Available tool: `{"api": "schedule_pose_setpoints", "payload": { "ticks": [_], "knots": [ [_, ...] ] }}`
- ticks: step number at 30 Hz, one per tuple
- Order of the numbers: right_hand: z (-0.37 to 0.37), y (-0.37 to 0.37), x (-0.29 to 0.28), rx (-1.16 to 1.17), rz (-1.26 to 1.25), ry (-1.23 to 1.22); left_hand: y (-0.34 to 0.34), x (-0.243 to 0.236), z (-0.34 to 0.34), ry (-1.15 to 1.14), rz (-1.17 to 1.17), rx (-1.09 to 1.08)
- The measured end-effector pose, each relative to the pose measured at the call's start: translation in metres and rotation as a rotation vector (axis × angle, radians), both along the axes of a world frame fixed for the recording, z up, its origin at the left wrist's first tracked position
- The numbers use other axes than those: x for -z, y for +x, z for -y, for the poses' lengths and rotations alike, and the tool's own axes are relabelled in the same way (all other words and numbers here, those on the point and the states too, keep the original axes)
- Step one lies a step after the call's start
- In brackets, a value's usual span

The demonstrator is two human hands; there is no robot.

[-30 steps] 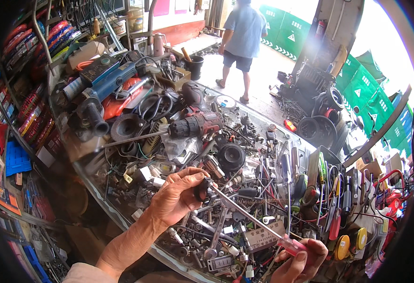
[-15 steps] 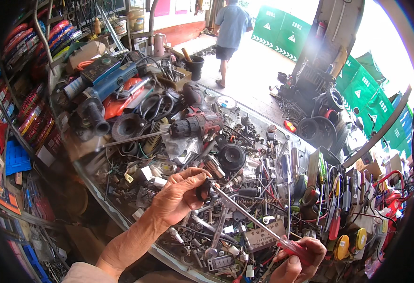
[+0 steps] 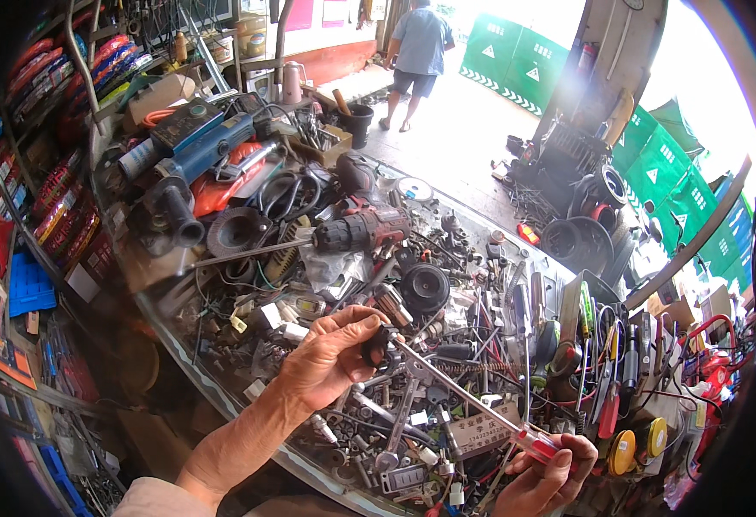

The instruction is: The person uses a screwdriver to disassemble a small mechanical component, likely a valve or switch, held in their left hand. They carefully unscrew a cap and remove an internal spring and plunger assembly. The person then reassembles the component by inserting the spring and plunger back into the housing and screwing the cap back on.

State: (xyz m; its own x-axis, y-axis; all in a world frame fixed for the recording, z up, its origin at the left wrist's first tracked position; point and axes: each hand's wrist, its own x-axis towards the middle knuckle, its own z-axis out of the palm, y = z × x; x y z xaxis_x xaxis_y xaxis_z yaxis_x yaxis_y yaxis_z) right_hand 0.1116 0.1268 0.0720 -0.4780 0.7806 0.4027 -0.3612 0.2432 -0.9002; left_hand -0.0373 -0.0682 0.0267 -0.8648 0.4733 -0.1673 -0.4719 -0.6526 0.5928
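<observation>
Left hand [image 3: 330,358] pinched part [image 3: 379,348], likely light, stiff; right hand [image 3: 554,481] gripped screwdriver [image 3: 468,395] by handle, probably its surest hold.

Between our hands [image 3: 326,358]: a screwdriver [image 3: 530,439] slants across the gap, barring a straight pass;
Above the loose parts [image 3: 402,414]: open air, where we could pass over;
Ahead of us: the drill [image 3: 365,229] blocks a low reach over the desk [image 3: 468,207];
To our right: upright tools [image 3: 630,362] crowd the way
</observation>
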Motion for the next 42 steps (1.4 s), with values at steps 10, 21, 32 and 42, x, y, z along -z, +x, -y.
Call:
{"api": "schedule_pose_setpoints", "payload": {
  "ticks": [10, 21, 32, 42],
  "knots": [
    [-0.016, -0.004, -0.002, 0.214, 0.174, 0.085, 0.002, -0.005, -0.001, 0.040, -0.044, 0.051],
    [-0.026, -0.010, 0.012, 0.199, 0.433, 0.466, 0.015, -0.011, -0.010, -0.255, -0.285, 0.051],
    [0.019, -0.006, 0.024, -0.300, 0.267, 0.619, 0.038, -0.011, -0.027, -0.353, -0.420, 0.213],
    [0.021, -0.008, 0.032, -0.299, 0.290, 0.566, 0.050, -0.007, -0.031, -0.466, -0.483, 0.358]
  ]
}}
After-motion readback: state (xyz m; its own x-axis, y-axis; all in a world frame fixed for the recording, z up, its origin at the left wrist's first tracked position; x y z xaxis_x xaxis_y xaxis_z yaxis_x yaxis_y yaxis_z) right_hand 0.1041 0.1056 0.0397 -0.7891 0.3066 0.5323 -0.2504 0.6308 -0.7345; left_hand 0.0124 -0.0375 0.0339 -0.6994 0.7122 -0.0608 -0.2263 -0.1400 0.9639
